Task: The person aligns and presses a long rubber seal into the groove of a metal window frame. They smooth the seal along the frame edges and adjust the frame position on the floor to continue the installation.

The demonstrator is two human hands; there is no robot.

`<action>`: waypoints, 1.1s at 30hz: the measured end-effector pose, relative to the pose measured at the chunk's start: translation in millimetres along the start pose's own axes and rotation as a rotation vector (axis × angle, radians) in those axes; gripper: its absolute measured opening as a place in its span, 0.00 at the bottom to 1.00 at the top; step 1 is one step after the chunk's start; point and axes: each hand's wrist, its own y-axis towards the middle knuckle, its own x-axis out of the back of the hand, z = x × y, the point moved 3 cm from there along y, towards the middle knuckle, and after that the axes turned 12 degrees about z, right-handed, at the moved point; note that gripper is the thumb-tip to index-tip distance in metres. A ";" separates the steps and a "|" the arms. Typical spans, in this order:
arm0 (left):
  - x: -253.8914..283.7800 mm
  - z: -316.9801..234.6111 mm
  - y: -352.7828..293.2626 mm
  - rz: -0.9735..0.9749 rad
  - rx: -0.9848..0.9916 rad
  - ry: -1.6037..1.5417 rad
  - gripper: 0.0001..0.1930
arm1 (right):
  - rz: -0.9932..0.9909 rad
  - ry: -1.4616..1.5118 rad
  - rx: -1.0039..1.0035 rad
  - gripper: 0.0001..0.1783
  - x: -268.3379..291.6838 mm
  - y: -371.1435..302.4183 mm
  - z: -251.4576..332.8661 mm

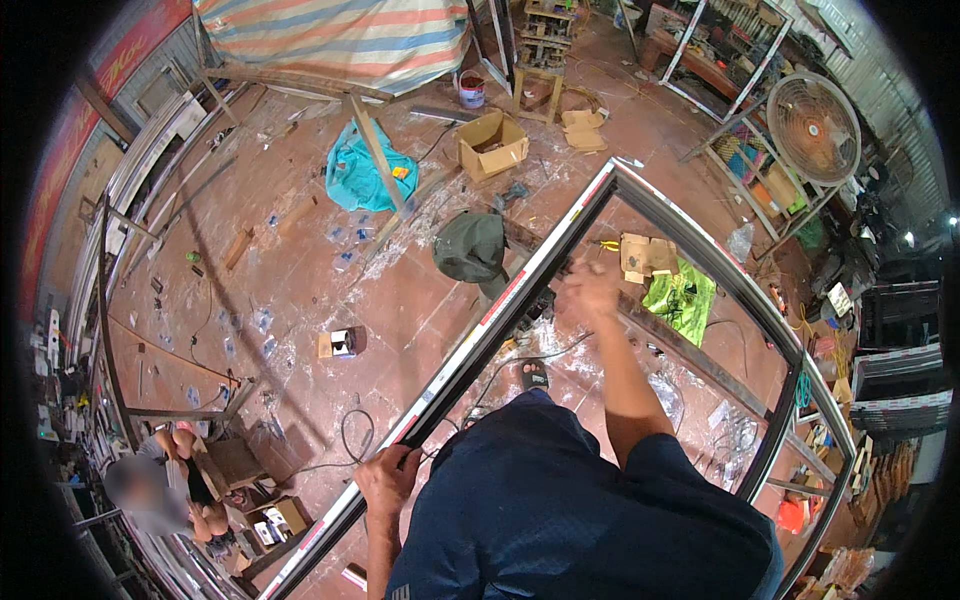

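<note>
Striped red-blue-white tarp (pixel 335 40), teal cloth (pixel 355 175), navy shirt (pixel 560 500)

Cluttered workshop with reddish tiled floor (pixel 300 300), striped tarp (pixel 340 40), standing fan (pixel 813 128), cardboard box (pixel 491 145).

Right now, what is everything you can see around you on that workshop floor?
large dark metal door frame: one, grey-black with red-striped protective tape, lying tilted across the floor centre
open cardboard box: one, brown, upper centre
blue cloth: one, beside a wooden plank
dark green bag: one, just beyond the frame
round pedestal fan: one, beige, upper right
striped tarpaulin: one, red-white-blue, top
seated person: one, lower left
left hand: gripping the frame's near rail
right hand: raised inside the frame, blurred
</note>
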 end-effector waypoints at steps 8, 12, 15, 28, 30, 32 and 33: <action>-7.1 2.1 4.8 0.023 0.160 -0.047 0.13 | 0.277 -0.482 0.305 0.27 6.9 24.8 31.8; -7.7 -2.9 8.9 0.027 0.229 -0.057 0.11 | 0.378 -0.282 0.214 0.19 3.5 64.4 2.5; -8.0 -7.9 10.5 0.017 0.307 -0.081 0.12 | 0.459 -0.237 0.221 0.25 14.6 72.6 7.2; -12.0 -4.6 14.0 0.096 0.453 -0.145 0.12 | 0.508 -0.083 0.059 0.16 12.1 56.1 36.1; -11.4 -8.6 14.9 0.094 0.449 -0.115 0.12 | 0.529 -0.052 0.014 0.17 8.6 66.1 26.3; -11.8 -8.1 16.3 0.093 0.449 -0.120 0.12 | 0.535 -0.073 0.041 0.17 12.1 67.2 21.8; -11.2 -5.9 14.4 0.096 0.458 -0.135 0.12 | 0.544 -0.067 0.030 0.17 13.5 66.1 22.9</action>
